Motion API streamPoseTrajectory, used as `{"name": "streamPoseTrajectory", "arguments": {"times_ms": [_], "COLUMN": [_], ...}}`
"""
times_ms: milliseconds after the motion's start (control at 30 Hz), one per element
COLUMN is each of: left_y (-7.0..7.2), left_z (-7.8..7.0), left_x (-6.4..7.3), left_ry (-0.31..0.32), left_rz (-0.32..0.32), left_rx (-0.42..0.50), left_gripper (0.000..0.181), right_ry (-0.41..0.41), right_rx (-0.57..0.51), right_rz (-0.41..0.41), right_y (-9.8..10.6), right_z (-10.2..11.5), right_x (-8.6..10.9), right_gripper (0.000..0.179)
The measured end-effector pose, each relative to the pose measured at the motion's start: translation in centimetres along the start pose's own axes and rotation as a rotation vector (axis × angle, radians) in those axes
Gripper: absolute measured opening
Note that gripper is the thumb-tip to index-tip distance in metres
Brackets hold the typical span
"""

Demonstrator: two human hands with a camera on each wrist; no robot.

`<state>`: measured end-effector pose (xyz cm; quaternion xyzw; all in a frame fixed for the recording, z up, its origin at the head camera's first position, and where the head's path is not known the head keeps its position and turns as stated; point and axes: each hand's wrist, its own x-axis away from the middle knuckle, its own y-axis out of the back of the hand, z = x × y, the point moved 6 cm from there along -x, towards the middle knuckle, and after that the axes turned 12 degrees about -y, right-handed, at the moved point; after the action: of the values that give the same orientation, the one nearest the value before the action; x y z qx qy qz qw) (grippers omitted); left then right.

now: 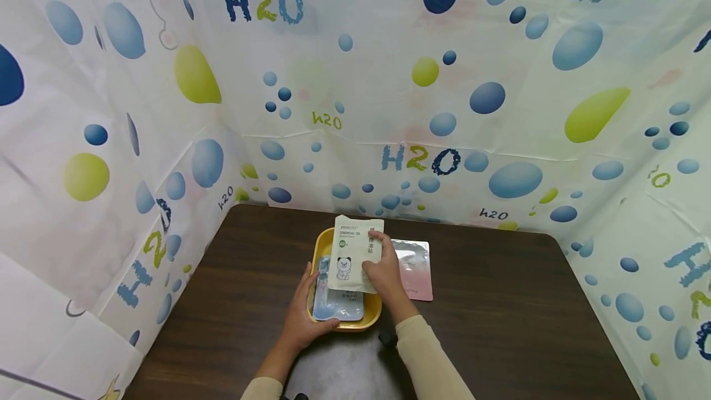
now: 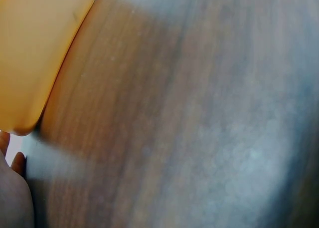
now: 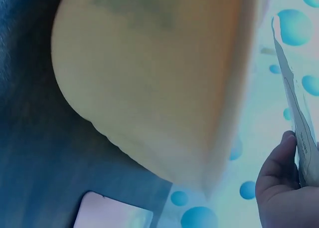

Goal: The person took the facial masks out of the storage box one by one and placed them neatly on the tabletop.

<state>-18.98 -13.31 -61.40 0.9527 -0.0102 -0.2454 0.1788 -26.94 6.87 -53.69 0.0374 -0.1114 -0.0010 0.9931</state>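
A yellow tray (image 1: 321,245) sits on the dark wooden table (image 1: 500,313). My right hand (image 1: 380,270) pinches a white sachet with a bear print (image 1: 352,255) and holds it just above the tray. My left hand (image 1: 308,313) grips the tray's near left rim. A light blue sachet (image 1: 336,304) lies inside the tray. In the right wrist view the tray's outer wall (image 3: 149,78) fills the frame, and the sachet's edge (image 3: 299,118) shows beside my thumb. The left wrist view shows the tray's corner (image 2: 30,53) and blurred table.
A pink and silver sachet (image 1: 413,267) lies flat on the table just right of the tray. Bubble-print curtain walls (image 1: 444,79) enclose the table on the left, back and right. A small dark object (image 1: 386,338) sits by my right forearm.
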Motion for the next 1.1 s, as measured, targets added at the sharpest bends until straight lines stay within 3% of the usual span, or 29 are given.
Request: {"name": "streamPoseTrajectory", "arguments": {"times_ms": [233,567,800,1100], "left_y": [0.0,0.0,0.0,0.0], "left_z": [0.0,0.0,0.0,-0.1], "left_x": [0.0,0.1,0.1,0.1], "left_ry": [0.053,0.067,0.068,0.07], "left_rz": [0.015,0.021,0.021,0.02], "left_rx": [-0.016,-0.033,-0.03,-0.038], "left_gripper": [0.113,0.114,0.114,0.114], "right_ry": [0.018,0.003,0.055,0.011], "right_rx": [-0.044,-0.05,-0.035,-0.111], "right_rz": [-0.015,-0.084,-0.154,-0.164], "right_y": [0.9,2.5,4.6,7.6], "right_z": [0.7,1.8,2.5,2.6], "right_x": [-0.6,-0.4,-0.7,-1.3], "right_gripper": [0.074,0.072,0.071,0.073]}}
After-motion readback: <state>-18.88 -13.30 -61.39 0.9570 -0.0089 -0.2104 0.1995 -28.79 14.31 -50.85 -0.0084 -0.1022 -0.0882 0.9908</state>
